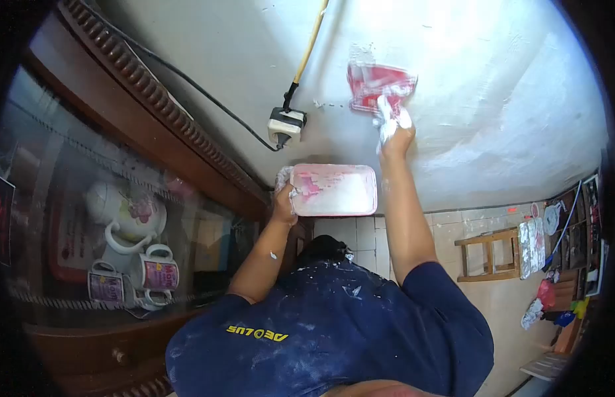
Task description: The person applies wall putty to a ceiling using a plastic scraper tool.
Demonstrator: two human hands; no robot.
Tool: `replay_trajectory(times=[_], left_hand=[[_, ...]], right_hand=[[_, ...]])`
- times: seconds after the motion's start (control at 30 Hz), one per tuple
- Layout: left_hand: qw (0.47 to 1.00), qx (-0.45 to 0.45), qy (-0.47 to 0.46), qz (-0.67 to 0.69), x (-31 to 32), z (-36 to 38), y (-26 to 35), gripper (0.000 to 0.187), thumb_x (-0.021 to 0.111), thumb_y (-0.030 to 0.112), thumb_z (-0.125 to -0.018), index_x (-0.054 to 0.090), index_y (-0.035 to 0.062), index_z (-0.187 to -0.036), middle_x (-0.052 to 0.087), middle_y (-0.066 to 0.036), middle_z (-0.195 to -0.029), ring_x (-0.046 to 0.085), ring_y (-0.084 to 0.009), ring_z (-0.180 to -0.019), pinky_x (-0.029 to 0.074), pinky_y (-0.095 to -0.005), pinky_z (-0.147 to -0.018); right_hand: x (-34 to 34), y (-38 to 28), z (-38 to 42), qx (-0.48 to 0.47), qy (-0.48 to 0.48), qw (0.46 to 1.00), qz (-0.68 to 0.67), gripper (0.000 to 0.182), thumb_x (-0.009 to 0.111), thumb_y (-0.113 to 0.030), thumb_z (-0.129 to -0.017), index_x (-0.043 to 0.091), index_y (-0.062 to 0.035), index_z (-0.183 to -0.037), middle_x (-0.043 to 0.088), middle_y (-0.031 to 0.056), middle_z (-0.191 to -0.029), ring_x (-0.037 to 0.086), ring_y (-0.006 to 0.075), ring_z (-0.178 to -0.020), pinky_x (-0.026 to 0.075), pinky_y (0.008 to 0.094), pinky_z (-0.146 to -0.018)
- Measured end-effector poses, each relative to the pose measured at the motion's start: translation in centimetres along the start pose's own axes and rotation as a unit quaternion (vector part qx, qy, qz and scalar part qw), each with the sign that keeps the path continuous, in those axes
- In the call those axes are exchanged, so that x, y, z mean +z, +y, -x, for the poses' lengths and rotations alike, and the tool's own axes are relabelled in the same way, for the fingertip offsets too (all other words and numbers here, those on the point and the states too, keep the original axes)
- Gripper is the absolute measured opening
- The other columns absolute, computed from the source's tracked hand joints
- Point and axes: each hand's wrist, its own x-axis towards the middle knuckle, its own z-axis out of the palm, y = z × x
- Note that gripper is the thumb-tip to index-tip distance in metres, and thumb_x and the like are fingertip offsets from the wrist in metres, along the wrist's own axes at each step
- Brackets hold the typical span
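Observation:
My right hand (395, 129), coated with white paste, grips a red flat scraper (380, 85) whose blade lies against the pale wall (466, 119). White paste also covers part of my left hand (285, 193), which is closed on the left edge of a rectangular tub (337, 192). The tub has a pinkish rim, and white paste with pink patches shows inside it. It is held below the scraper, close to the wall. Wet-looking smears spread over the wall to the right of the scraper.
A white socket box (285, 126) with black and yellow cables is on the wall. At left stands a dark wooden cabinet (148, 99) with mugs (159, 274) behind glass. A wooden stool (489, 255) and cluttered shelves (575, 278) are at right.

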Motion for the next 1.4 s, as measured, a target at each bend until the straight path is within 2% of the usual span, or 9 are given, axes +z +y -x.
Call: replay_trajectory(times=[0.23, 0.3, 0.47, 0.7, 0.8, 1.03, 1.1, 1.23, 1.4], left_hand=[[1.000, -0.003, -0.014, 0.027, -1.7, -0.1, -0.1, 0.036, 0.048, 0.018, -0.088, 0.049, 0.0017, -0.120, 0.057, -0.011, -0.110, 0.058, -0.0212, -0.103, 0.047, -0.0342, -0.089], [1.000, 0.004, -0.014, 0.015, -1.5, -0.3, -0.1, 0.037, 0.050, 0.018, -0.087, 0.050, 0.0010, -0.120, 0.056, -0.010, -0.111, 0.056, -0.0211, -0.104, 0.046, -0.0341, -0.090], [0.994, 0.035, -0.055, -0.082, -2.3, 0.5, -0.9, 0.039, 0.051, 0.019, -0.086, 0.049, 0.0001, -0.120, 0.052, -0.009, -0.113, 0.053, -0.0216, -0.106, 0.043, -0.0336, -0.094], [0.993, -0.052, -0.088, 0.065, -5.4, 0.2, -0.4, 0.058, 0.046, 0.014, -0.074, 0.038, 0.0028, -0.131, 0.049, -0.012, -0.123, 0.047, -0.0245, -0.117, 0.038, -0.0369, -0.100], [0.994, -0.061, -0.075, 0.052, -5.6, -0.2, -0.1, 0.064, 0.045, 0.015, -0.073, 0.035, 0.0024, -0.135, 0.047, -0.013, -0.127, 0.045, -0.0256, -0.121, 0.035, -0.0376, -0.103], [0.995, -0.066, -0.063, 0.051, -5.0, 0.2, -0.6, 0.063, 0.044, 0.015, -0.074, 0.034, 0.0023, -0.136, 0.046, -0.013, -0.129, 0.044, -0.0259, -0.122, 0.035, -0.0385, -0.104], [0.996, -0.050, -0.063, 0.042, -5.1, 0.1, -0.7, 0.062, 0.044, 0.015, -0.075, 0.035, 0.0022, -0.135, 0.047, -0.013, -0.128, 0.045, -0.0261, -0.121, 0.035, -0.0386, -0.103], [0.994, -0.035, -0.054, 0.083, -4.9, -0.1, -0.1, 0.055, 0.045, 0.016, -0.077, 0.041, 0.0036, -0.130, 0.052, -0.013, -0.121, 0.051, -0.0264, -0.114, 0.040, -0.0378, -0.099], [0.997, -0.014, -0.044, 0.063, -4.7, 0.2, 0.3, 0.043, 0.046, 0.020, -0.081, 0.048, 0.0030, -0.121, 0.056, -0.013, -0.113, 0.057, -0.0255, -0.105, 0.045, -0.0366, -0.092]], right_hand=[[-7.1, 3.7, 3.9, 0.160, 0.049, 0.984, 0.054, 0.020, 0.069, -0.010, -0.082, 0.059, -0.0024, -0.098, 0.061, 0.0024, -0.077, 0.056, 0.0110, -0.057, 0.045, 0.0235, -0.049], [-3.8, -1.1, 2.2, 0.030, -0.084, 0.996, -0.007, 0.018, 0.066, -0.008, -0.084, 0.059, -0.0026, -0.099, 0.061, 0.0036, -0.081, 0.058, 0.0113, -0.065, 0.049, 0.0238, -0.055], [4.1, -7.2, 0.7, -0.101, -0.047, 0.993, 0.032, 0.018, 0.060, 0.003, -0.083, 0.060, 0.0078, -0.100, 0.065, 0.0103, -0.090, 0.062, 0.0172, -0.070, 0.051, 0.0276, -0.057], [-9.9, 4.8, 4.9, 0.107, 0.032, 0.975, 0.193, 0.028, 0.061, -0.007, -0.084, 0.058, 0.0038, -0.110, 0.065, 0.0097, -0.096, 0.065, 0.0183, -0.076, 0.055, 0.0297, -0.061], [-10.4, 3.4, 5.6, 0.155, 0.032, 0.987, 0.031, 0.027, 0.066, -0.003, -0.080, 0.059, 0.0032, -0.105, 0.065, 0.0111, -0.098, 0.064, 0.0183, -0.080, 0.055, 0.0323, -0.061], [4.2, -9.1, 0.4, -0.110, -0.105, 0.988, 0.010, 0.025, 0.065, -0.003, -0.082, 0.060, 0.0050, -0.105, 0.065, 0.0099, -0.092, 0.064, 0.0183, -0.074, 0.053, 0.0302, -0.062], [1.6, -5.7, -1.6, -0.162, -0.061, 0.963, 0.208, 0.022, 0.066, -0.003, -0.081, 0.062, 0.0049, -0.102, 0.065, 0.0091, -0.091, 0.062, 0.0157, -0.073, 0.052, 0.0290, -0.059], [-6.7, 0.6, 3.4, 0.069, 0.045, 0.969, 0.231, 0.026, 0.072, -0.009, -0.078, 0.063, 0.0015, -0.101, 0.065, 0.0053, -0.083, 0.061, 0.0136, -0.066, 0.051, 0.0266, -0.052], [-10.1, 1.7, 6.9, 0.132, 0.021, 0.981, 0.138, 0.028, 0.068, -0.005, -0.080, 0.059, 0.0044, -0.106, 0.064, 0.0097, -0.094, 0.063, 0.0168, -0.077, 0.054, 0.0271, -0.055]])
